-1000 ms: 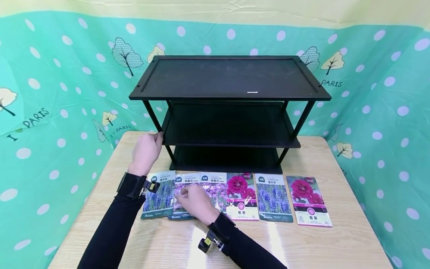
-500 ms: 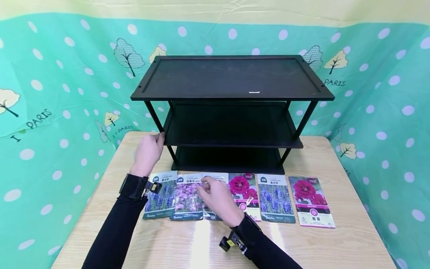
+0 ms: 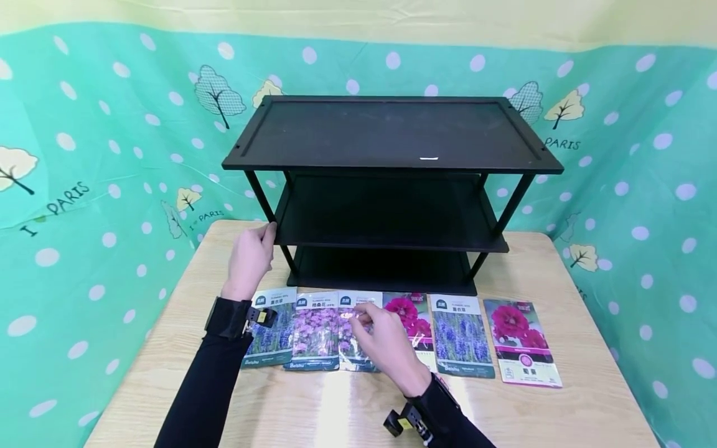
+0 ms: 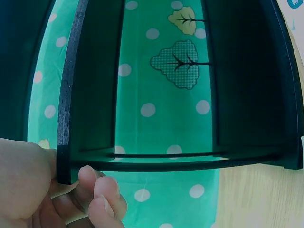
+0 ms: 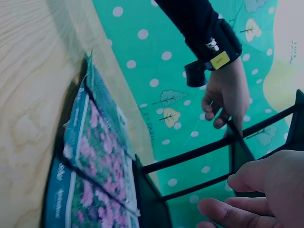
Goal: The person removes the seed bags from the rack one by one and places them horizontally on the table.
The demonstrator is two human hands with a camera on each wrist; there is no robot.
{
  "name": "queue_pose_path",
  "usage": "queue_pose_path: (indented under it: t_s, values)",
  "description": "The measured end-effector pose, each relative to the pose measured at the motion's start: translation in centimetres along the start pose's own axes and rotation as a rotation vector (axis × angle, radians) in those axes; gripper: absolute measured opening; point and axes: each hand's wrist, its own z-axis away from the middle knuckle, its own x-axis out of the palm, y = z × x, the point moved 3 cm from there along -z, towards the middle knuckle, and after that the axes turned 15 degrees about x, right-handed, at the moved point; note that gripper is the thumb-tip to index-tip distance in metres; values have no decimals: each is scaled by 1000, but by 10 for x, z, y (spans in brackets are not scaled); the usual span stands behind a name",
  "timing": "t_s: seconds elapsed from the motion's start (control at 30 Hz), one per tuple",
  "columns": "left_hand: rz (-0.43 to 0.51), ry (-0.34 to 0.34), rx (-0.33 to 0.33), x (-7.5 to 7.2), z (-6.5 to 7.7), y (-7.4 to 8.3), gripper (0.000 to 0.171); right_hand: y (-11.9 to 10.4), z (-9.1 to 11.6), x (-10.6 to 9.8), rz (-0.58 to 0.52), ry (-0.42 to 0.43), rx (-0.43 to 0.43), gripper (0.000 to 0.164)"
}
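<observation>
A black three-tier shelf rack (image 3: pixel 392 134) stands toward the back of the table. My left hand (image 3: pixel 250 258) grips the front left corner of its middle tier; in the left wrist view the thumb is on one side of the board and the fingers (image 4: pixel 105 187) curl on the other. My right hand (image 3: pixel 389 342) hovers over the row of flower seed packets, fingers loosely bent with nothing between them. It overlaps a pink-flower packet (image 3: pixel 348 345) and a magenta hollyhock packet (image 3: pixel 411 311). Another pink-flower packet (image 3: pixel 315 330) lies to its left.
A lavender-type packet (image 3: pixel 271 336) lies at the left end, partly behind the left wrist. To the right lie a second blue-flower packet (image 3: pixel 462 336) and a hollyhock packet (image 3: pixel 523 342). A dotted green cloth (image 3: pixel 112 218) hangs around the wooden table (image 3: pixel 280 410).
My right hand has moved right along the packets, from the second packet to the third and fourth. The left hand keeps its hold on the rack. The packets stay in their row.
</observation>
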Motion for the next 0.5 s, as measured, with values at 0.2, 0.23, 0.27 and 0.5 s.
queue_pose_path:
  t_s: [0.2,0.23,0.27,0.5]
  values:
    - [50,10,-26,6,-1,2,58,20,8,-2,-41,-1,51,30]
    - [55,15,-28,6,-1,2,57,22,9,-2,-44,1,62,32]
    - [59,21,-28,7,-2,2,57,25,11,-3,-44,3,74,33]
    - [74,48,-31,11,0,-3,60,44,22,-10,10,67,141,39]
